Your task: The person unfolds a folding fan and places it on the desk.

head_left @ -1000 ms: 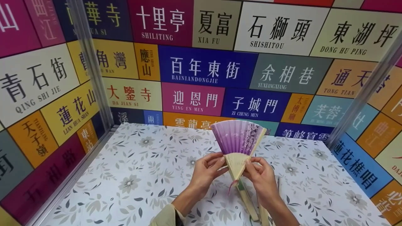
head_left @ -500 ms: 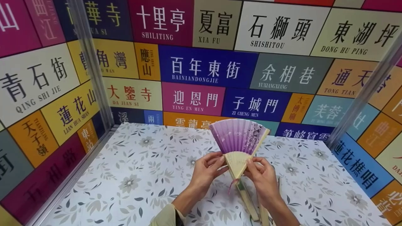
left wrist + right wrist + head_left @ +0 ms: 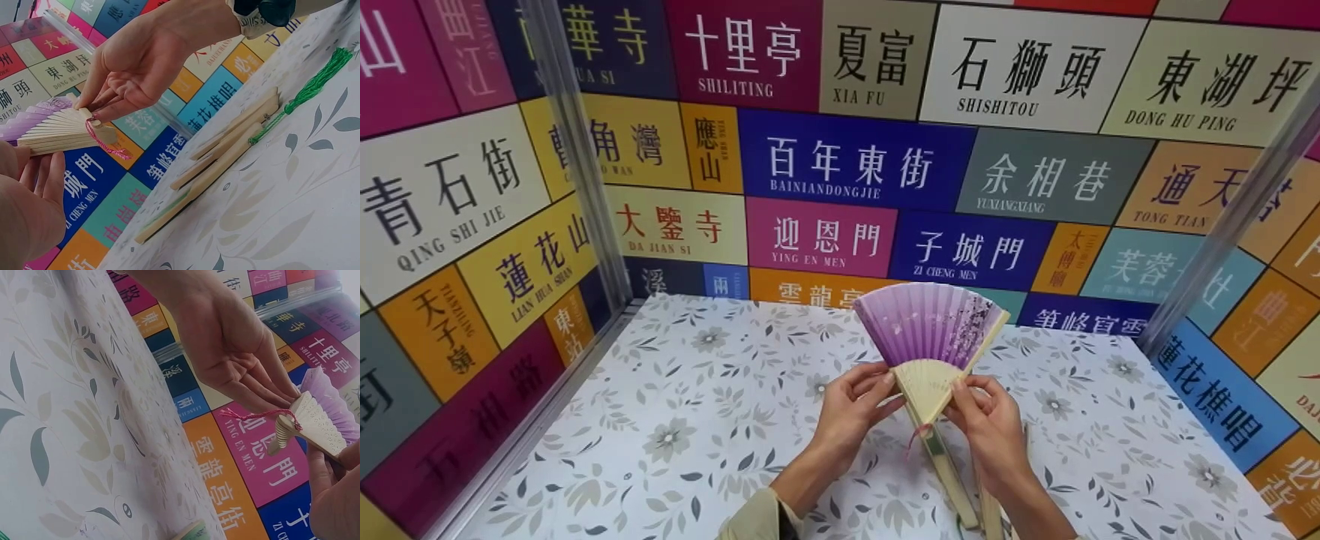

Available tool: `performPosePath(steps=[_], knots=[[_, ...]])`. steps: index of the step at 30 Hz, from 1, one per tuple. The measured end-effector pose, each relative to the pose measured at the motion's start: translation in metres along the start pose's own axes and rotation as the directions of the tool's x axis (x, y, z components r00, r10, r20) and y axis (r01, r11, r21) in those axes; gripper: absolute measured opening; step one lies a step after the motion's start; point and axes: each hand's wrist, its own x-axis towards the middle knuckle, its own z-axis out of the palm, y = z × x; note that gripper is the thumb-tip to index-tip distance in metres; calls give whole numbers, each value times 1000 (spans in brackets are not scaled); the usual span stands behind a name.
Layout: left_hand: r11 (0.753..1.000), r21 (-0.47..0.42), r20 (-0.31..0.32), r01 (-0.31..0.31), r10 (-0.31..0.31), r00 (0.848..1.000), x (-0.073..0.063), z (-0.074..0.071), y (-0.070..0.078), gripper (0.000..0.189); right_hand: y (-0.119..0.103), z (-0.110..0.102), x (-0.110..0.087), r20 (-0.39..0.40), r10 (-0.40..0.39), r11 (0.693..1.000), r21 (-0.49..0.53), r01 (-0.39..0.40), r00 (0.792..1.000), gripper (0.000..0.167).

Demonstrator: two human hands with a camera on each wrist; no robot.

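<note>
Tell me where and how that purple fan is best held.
The fan is probably best pinched by the outer edges of its bare ribs, from left and right at once: it spreads upward, narrows below, and has straight sides. The left hand and right hand pinch there.

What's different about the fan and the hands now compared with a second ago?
The purple fan has opened a little wider, its left edge swinging left and its right edge right. The right hand has shifted very slightly rightward. Nothing was newly taken or let go: it and the left hand still pinch the fan. The wooden piece below looks unmoved.
</note>
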Motion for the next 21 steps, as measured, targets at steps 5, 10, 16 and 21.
performPosePath(steps=[5, 10, 16, 21], knots=[[1000, 1, 3, -4, 4, 1000, -1, 0, 0, 38, -1, 0, 1, -19, 24, 1000, -3, -24, 1000, 13], [1000, 0, -7, -2, 2, 1000, -1, 1, 1, 38, -1, 1, 1, -27, 41, 999, 7, -41, 999, 16], [1000, -5, -16, -4, 4, 1000, -1, 0, 0, 37, -1, 0, 2, -31, 46, 999, 15, -46, 998, 17], [1000, -2, -19, -4, 4, 1000, 0, 0, 0, 37, -2, 0, 2, -35, 55, 998, 8, -55, 998, 20]])
